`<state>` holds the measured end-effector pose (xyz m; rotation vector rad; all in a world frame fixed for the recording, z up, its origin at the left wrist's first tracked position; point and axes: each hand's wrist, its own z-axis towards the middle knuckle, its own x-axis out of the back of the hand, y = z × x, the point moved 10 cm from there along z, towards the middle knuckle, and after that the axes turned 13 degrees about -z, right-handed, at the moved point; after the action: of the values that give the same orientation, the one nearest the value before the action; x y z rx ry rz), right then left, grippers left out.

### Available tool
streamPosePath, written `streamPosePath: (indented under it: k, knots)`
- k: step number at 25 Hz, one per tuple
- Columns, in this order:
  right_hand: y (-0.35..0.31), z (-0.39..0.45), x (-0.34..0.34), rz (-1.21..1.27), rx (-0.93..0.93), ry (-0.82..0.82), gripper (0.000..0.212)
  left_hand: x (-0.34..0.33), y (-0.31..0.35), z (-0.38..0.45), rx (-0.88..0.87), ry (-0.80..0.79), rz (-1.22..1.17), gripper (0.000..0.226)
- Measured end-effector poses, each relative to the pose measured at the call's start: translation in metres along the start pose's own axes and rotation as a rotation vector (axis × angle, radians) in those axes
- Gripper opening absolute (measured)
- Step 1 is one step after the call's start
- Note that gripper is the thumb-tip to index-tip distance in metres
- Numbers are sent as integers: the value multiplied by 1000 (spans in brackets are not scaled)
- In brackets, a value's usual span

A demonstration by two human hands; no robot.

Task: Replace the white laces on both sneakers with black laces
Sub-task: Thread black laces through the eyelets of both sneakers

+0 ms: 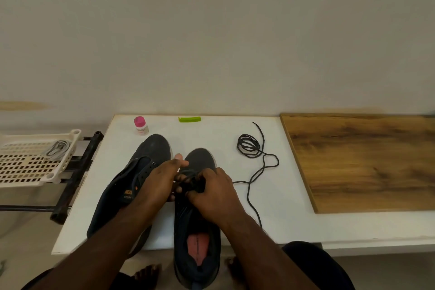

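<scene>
white tabletop (211, 129) runs back to a plain pale wall, with a wooden board (364, 160) lying flush along its right part and a cream perforated tray (14, 172) on a dark rack off its left edge; a bundle of pale laces (57, 148) sits in that tray, so the white laces look already out of at least one shoe. two dark sneakers stand side by side, toes toward the wall and heels toward the person, long axes running near to far. the left sneaker (150, 148) lies tilted outward with bare eyelets showing, and the right sneaker (200, 238) overhangs the near table edge with its red insole visible. both hands meet over the right sneaker's lower eyelets: the left hand (157, 181) curls in from the left with its thumb pointing forward, the right hand (214, 188) curls over from the right, and both seem to pinch the black lace (251, 181) at the throat, though the exact eyelet is hidden under the fingers. from there the lace trails right across the table, loops, and ends in a loose coil (249, 146) near the board, so the slack lies on the right hand's side and any pull through will draw from that way. open table lies to the right of the shoe up to the board's edge; the left sneaker crowds the left hand. a small pink-capped bottle (140, 126) and a green clip (189, 119) stand at the far edge, well apart from the work.
</scene>
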<state>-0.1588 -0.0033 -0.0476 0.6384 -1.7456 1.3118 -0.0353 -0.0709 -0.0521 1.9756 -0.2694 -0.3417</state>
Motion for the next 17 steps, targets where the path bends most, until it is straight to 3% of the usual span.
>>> streamPosePath:
  k: [2, 5, 11, 13, 15, 17]
  knots:
    - [0, 0, 1, 2, 8, 3, 31, 3, -4, 3, 20, -13, 3, 16]
    - [2, 0, 1, 17, -8, -7, 38, 10, -8, 8, 17, -30, -21, 19]
    - [3, 0, 0, 29, -13, -6, 33, 15, -10, 9, -12, 31, 306, 13]
    - [4, 0, -1, 23, -16, -10, 33, 12, -5, 8, -53, 34, 474, 25]
    - [5, 1, -1, 18, -21, -9, 34, 7, 2, 7, -107, 28, 605, 24]
    - [4, 1, -2, 16, -20, -9, 32, 6, 10, 3, -158, 53, 550, 22]
